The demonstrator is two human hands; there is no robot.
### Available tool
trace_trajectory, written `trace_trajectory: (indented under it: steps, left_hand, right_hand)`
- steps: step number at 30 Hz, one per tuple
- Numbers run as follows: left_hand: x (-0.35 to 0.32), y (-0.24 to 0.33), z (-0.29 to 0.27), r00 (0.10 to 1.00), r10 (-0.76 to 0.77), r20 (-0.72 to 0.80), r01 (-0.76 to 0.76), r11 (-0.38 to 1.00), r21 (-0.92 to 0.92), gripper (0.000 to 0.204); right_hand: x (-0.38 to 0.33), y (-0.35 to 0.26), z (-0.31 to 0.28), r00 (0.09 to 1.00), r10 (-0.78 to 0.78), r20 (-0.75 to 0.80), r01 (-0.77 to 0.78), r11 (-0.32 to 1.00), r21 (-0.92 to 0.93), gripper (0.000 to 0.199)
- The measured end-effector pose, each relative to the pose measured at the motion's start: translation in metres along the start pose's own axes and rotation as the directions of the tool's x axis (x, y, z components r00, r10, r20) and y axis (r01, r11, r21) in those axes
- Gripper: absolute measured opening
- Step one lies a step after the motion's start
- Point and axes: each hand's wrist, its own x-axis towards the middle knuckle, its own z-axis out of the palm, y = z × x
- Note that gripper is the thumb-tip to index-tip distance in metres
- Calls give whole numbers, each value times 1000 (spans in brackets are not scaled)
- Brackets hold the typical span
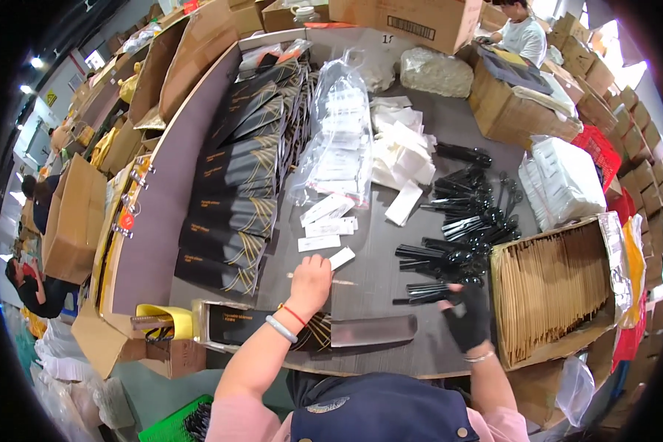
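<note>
My left hand [311, 283] is bent over the grey table, with its fingers curled at the edge of a small white packet [342, 258]. More flat white packets [320, 241] lie just beyond it. At the right, my right hand [467, 321] wears a black fingerless glove, its thumb and fingers apart beside a bundle of black spoons [429, 293]. Several more bundles of black spoons [449, 254] are heaped farther back. Under my left forearm lies an open box with a black printed sleeve [244, 324], and a dark clear-topped strip [373, 331] lies beside it.
Black printed sleeves [228, 195] overlap in a long row at the left. A clear bag of packets [339, 140] and white folded napkins [401, 147] lie mid-table. A carton of brown flat pieces [556, 295] stands at the right edge. Another person [521, 33] is at the far right.
</note>
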Motion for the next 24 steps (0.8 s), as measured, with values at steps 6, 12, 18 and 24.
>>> trace_trajectory:
  steps: [6, 12, 18, 24]
  left_hand:
    - [10, -10, -4, 998, 55, 21, -55, 998, 6, 3]
    - [0, 34, -31, 998, -53, -20, 39, 902, -430, 9]
    - [-30, 43, -55, 985, -174, 15, 155, 828, -538, 10]
    - [-41, 44, -66, 959, -283, 2, 227, 767, -600, 10]
  right_hand:
    - [84, -2, -9, 997, -67, -47, 59, 986, -156, 49]
    - [231, 4, 58, 990, -132, 54, 141, 966, -217, 112]
    - [290, -5, 108, 981, 18, 191, 90, 837, -539, 123]
    - [286, 10, 134, 980, -192, 57, 193, 831, -522, 50]
